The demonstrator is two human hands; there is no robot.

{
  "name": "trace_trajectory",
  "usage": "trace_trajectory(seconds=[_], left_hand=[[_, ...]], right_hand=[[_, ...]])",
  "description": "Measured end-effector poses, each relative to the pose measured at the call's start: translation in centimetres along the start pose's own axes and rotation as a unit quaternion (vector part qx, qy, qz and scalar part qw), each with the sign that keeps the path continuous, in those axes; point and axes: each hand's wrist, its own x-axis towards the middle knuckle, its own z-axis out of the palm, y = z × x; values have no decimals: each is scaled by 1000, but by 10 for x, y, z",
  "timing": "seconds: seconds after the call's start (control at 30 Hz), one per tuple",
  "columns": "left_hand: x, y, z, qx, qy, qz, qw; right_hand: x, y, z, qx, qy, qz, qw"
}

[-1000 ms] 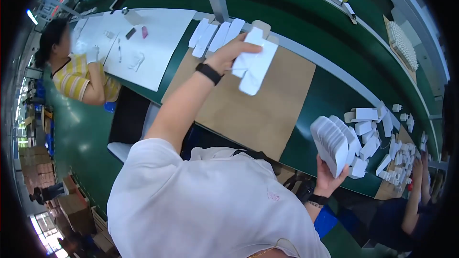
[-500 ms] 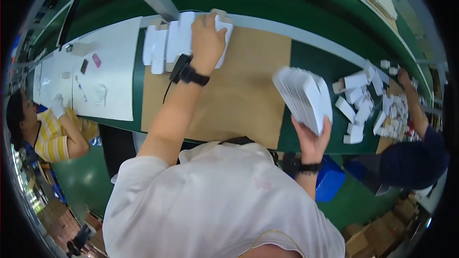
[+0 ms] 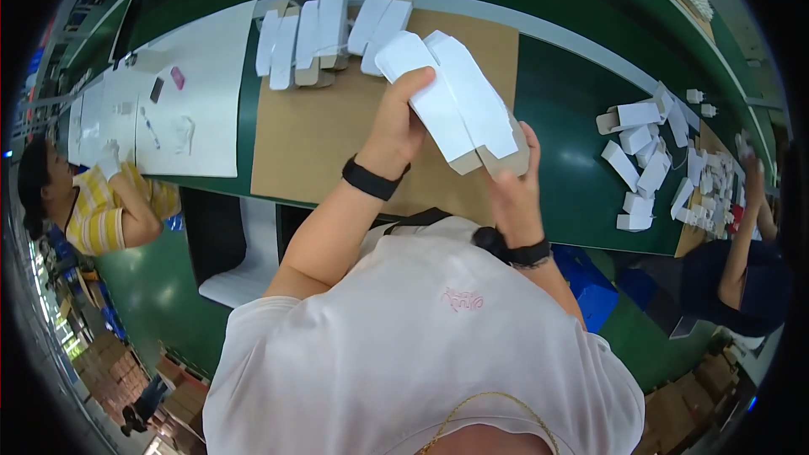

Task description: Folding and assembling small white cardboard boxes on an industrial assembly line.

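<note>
My left hand (image 3: 398, 122) and my right hand (image 3: 512, 185) both grip a stack of flat white carton blanks (image 3: 455, 101), held above a brown cardboard sheet (image 3: 320, 143) on the green table. The left hand holds the stack's left side with the thumb on top. From below, the right hand supports its lower right corner. A row of folded white cartons (image 3: 324, 34) lies along the far edge of the cardboard sheet, beyond my hands. Each wrist wears a black band.
A large white sheet (image 3: 194, 93) with small items lies to the left, where a person in a yellow striped shirt (image 3: 109, 211) sits. At the right, several white cartons (image 3: 649, 160) are scattered near another person in dark clothes (image 3: 742, 270). A blue bin (image 3: 590, 286) stands below the table.
My left hand has come back from the row of cartons at the far edge. My right hand brought the stack of blanks in from the right, and both hands now hold it together.
</note>
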Motion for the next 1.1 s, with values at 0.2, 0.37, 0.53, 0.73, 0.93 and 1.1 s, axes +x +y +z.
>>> trace_trajectory(seconds=[0.2, 0.37, 0.53, 0.73, 0.93, 1.1], left_hand=[[-32, -6, -5, 116, -17, 56, 991], [-39, -32, 3, 173, -6, 72, 982], [-35, -29, 1, 187, 21, 139, 972], [-17, -18, 0, 91, -59, 9, 994], [-14, -16, 18, 120, -51, -14, 991], [-17, -24, 12, 206, -86, 42, 974]], right_hand=[[24, -63, -16, -292, -82, -49, 951], [21, -74, 24, -362, -129, -15, 923], [13, -61, 18, -381, 8, -29, 924], [24, -65, -2, -230, -126, 38, 964], [25, -67, 14, -256, -101, 65, 959], [19, -59, 9, -253, -113, 48, 960]])
